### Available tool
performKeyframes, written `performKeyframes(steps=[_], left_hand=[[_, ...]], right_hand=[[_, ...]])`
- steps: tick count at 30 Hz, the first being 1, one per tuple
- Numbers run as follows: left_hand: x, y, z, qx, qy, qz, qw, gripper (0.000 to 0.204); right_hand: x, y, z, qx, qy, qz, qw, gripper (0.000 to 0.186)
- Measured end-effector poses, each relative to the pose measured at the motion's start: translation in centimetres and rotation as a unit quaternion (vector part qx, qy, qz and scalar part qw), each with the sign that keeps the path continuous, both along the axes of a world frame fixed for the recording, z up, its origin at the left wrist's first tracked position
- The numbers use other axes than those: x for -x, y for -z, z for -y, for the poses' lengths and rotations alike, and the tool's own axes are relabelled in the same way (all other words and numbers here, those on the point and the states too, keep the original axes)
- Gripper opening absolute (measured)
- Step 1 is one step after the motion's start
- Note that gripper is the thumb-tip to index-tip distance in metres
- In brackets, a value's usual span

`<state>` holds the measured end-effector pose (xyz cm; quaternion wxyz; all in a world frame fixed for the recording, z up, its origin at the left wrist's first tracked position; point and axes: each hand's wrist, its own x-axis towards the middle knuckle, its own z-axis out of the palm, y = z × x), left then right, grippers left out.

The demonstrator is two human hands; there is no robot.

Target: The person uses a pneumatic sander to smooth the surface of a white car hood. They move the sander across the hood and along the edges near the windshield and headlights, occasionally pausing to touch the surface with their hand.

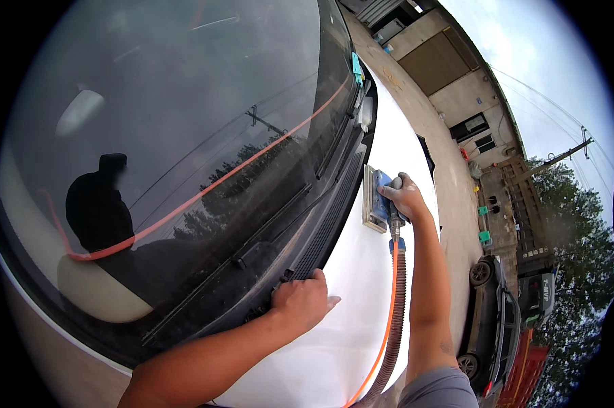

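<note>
Under right grip [403, 197]: sander [376, 200] on hood [361, 285].

Outdoors in daylight, a paved yard [456, 197] runs past low buildings [450, 61] with dark windows [480, 134]. A dark parked car [492, 319] stands at the lower right, near trees [572, 224], a utility pole [567, 154] and cloudy sky [524, 41].

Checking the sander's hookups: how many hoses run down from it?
2. A thin orange air hose and a thicker grey ribbed hose lie side by side on the white hood, below the sander in the right hand.
</note>
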<state>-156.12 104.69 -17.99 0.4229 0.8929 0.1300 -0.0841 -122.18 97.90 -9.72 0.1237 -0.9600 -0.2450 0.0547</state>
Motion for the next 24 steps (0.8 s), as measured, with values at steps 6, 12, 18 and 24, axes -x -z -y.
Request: performKeyframes(steps=[6,12,18,24], left_hand=[[-0.6,-0.5,0.3,0.018,-0.009,-0.006,1.0,0.075],[-0.2,-2.8,0.4,0.003,0.024,-0.024,0.999,0.076],[-0.1,-2.0,0.7,0.018,0.025,-0.03,0.999,0.078],[-0.7,-1.4,1.2,0.028,0.01,-0.039,0.999,0.064]], right_hand=[[-1.9,-2.0,-1.3,-0.048,0.059,-0.066,0.995,0.096],[-11.8,-1.7,0.1,-0.096,0.057,-0.046,0.993,0.086],[-11.8,-0.4,2.1,-0.059,0.054,-0.042,0.996,0.098],[-1.5,-1.0,3.7,-0.004,0.004,-0.051,0.999,0.099]])
